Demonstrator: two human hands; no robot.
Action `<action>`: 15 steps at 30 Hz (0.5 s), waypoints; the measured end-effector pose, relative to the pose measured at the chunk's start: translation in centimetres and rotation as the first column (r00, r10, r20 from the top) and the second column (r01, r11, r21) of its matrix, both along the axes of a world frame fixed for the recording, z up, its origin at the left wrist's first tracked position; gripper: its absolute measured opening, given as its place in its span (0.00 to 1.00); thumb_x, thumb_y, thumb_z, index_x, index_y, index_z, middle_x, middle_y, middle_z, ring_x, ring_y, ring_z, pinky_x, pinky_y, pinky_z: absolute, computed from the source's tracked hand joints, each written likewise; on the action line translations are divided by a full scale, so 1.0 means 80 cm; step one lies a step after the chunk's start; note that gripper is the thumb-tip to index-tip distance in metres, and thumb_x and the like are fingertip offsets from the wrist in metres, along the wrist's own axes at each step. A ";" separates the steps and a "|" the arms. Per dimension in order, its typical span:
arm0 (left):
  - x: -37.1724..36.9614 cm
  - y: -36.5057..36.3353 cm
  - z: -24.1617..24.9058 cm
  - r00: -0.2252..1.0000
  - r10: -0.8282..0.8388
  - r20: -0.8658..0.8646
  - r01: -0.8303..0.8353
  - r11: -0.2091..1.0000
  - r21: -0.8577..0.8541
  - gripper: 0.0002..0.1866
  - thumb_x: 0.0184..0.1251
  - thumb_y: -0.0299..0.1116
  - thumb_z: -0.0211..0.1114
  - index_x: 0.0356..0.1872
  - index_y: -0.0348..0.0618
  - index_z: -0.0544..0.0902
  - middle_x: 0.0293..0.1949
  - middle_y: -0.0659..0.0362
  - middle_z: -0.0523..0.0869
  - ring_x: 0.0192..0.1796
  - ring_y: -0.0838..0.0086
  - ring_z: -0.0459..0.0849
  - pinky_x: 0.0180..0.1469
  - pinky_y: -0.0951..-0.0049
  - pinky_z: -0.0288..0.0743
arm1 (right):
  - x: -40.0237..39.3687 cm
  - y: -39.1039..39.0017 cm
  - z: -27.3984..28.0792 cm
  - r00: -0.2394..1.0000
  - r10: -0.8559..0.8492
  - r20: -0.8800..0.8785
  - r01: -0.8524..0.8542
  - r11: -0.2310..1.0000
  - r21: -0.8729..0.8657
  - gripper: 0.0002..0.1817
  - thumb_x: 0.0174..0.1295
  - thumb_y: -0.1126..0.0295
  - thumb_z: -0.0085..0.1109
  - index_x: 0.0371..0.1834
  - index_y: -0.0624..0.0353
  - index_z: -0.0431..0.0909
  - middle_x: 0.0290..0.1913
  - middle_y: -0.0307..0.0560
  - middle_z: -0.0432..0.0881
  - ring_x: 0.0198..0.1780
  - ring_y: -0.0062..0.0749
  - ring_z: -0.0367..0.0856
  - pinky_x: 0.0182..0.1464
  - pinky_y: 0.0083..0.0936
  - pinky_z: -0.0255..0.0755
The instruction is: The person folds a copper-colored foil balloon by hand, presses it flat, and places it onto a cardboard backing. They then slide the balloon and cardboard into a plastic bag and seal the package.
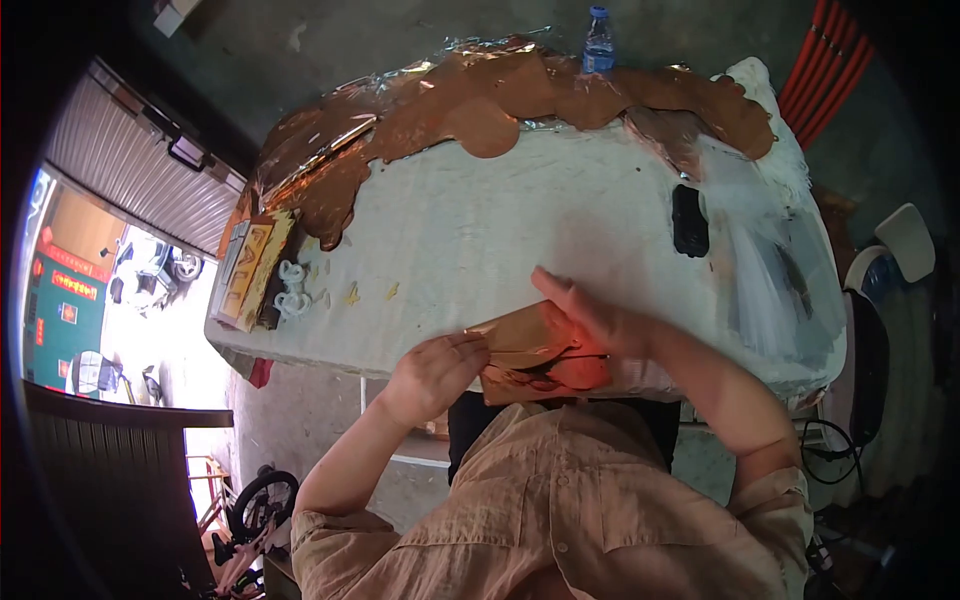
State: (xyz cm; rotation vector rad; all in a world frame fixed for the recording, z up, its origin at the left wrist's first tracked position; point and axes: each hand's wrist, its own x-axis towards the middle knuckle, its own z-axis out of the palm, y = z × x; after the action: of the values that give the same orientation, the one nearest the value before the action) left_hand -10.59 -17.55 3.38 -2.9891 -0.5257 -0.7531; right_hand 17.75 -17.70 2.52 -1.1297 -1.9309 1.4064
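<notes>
A shiny copper-coloured foil packet lies at the table's near edge, right in front of my body. My left hand is closed on its left edge, fingers together on the upper side. Over the right part of the packet is my right hand, smeared by motion, its fingers stretched toward the far side. A bright red-orange sheen shows on the foil beneath that hand.
Flat brown scalloped pieces and crinkled foil line the table's far edge, near a water bottle. A black phone-like object and clear plastic lie right. Boxes and white coils sit left.
</notes>
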 end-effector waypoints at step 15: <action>0.063 0.056 -0.016 0.579 0.739 0.345 0.555 -0.046 -0.831 0.09 0.74 0.31 0.59 0.35 0.35 0.80 0.33 0.55 0.86 0.34 0.75 0.86 0.43 0.74 0.83 | 0.024 0.056 0.006 0.519 -0.607 -0.601 0.139 0.755 -0.641 0.17 0.64 0.63 0.64 0.54 0.55 0.76 0.48 0.41 0.82 0.50 0.30 0.82 0.52 0.32 0.78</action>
State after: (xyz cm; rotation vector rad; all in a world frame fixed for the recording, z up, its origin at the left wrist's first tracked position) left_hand -5.58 -13.06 2.09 -2.7135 -2.4732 -3.0898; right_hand 19.69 -13.18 3.02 -0.8269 -0.5949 1.7819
